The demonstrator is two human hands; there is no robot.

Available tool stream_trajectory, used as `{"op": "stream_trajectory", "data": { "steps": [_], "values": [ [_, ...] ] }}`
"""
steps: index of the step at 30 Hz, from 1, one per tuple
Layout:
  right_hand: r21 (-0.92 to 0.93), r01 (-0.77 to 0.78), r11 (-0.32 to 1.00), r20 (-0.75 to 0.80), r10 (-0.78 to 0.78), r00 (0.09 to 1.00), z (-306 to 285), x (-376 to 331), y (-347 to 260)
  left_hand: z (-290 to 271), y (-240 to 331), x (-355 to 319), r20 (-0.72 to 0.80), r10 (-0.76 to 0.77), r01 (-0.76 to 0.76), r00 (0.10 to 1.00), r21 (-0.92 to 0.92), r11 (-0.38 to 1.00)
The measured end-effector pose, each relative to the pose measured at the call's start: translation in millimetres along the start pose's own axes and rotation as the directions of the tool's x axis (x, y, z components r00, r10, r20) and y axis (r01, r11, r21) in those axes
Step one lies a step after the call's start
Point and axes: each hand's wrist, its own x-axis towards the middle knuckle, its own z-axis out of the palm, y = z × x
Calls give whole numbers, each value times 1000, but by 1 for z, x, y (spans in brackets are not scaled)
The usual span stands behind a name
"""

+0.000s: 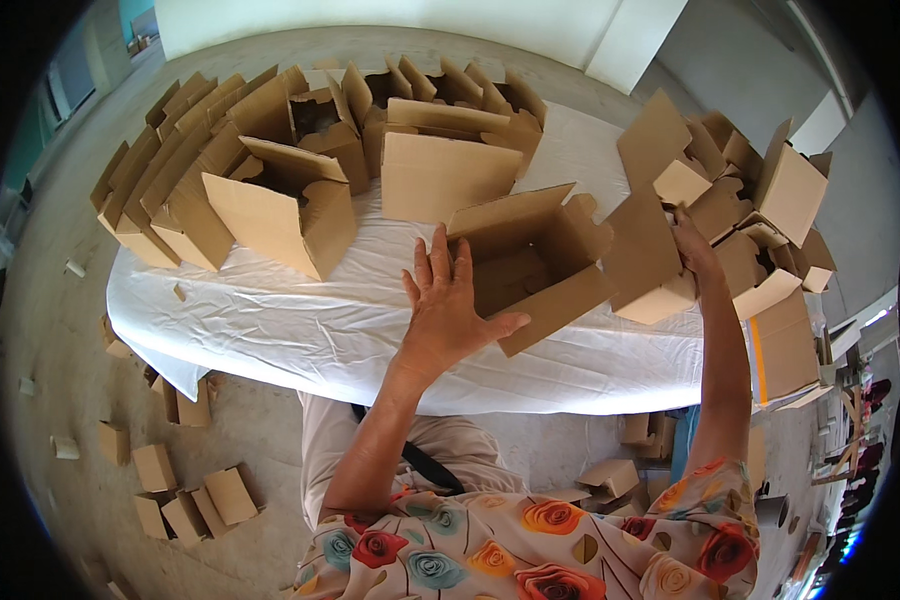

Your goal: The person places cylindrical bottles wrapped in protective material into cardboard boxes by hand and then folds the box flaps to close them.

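Observation:
An open-topped brown cardboard box [555,315] stands near the front of the white-covered table, its flaps raised and its inside bare. My left hand [442,312] lies against this box's left side with fingers spread and thumb stretched along the near edge. To the right, my right hand [692,243] is closed on the edge of another cardboard box [642,250], whose tall flap faces me. Its fingertips are partly hidden behind the cardboard. Just left of my left hand is a wide open box [450,178].
Rows of open cardboard boxes [255,215] fill the table's far and left parts. More boxes [792,185] are heaped on the right. A white cloth [260,320] covers the table. Several small boxes [185,515] lie on the floor at left, others [610,478] under the table's right.

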Motion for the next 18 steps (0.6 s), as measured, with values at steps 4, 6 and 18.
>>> {"op": "stream_trajectory", "data": {
  "steps": [4, 6, 18],
  "values": [
    [-423, 141, 895, 71, -123, 990, 10, -24, -51, 0, 1, 0, -4, 10, -10, 1000, -17, 1000],
    [-432, 222, 874, 97, -199, 975, 15, -48, -90, -1, 1, 0, -12, 13, -13, 1000, -14, 1000],
    [-203, 834, 513, 211, -809, 549, 172, -156, -178, 5, -6, 0, -123, 33, -47, 992, -113, 992]
  ]
}}
